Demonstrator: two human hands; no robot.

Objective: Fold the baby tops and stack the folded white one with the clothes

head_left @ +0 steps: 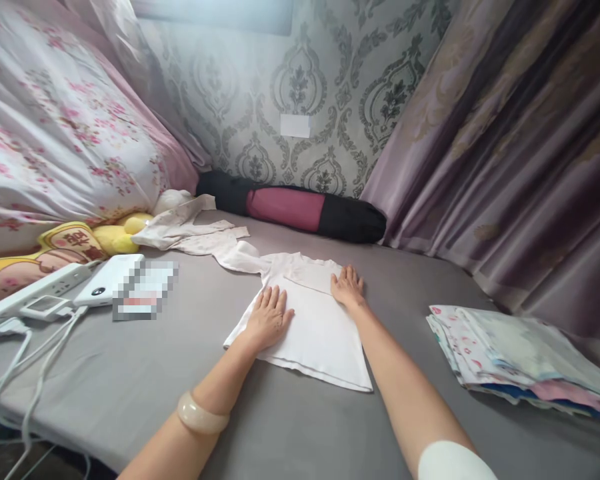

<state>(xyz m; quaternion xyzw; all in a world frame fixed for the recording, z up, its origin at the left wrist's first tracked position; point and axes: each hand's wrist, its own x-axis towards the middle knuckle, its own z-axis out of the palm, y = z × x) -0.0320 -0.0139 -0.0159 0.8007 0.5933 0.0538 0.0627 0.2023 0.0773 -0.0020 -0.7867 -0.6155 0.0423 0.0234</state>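
Observation:
A small white shirt (315,333) lies spread on the grey bed sheet (300,427), its hem towards me. One sleeve is folded across the upper part, and the other sleeve stretches out to the left. Flat on the left side of the shirt rests my left hand (270,318), fingers extended. My right hand (349,288) presses on the folded sleeve near the upper right edge, its fingers stretched out too. Beyond the left sleeve, a pale patterned garment (190,233) lies loosely crumpled.
A stack of folded clothes (525,353) sits at the right. At the left are a power strip (35,300), a white power bank (113,279), cables (43,380) and yellow plush toys (115,239). A black and maroon long bag (285,208) lies along the wall beside purple curtains (480,147).

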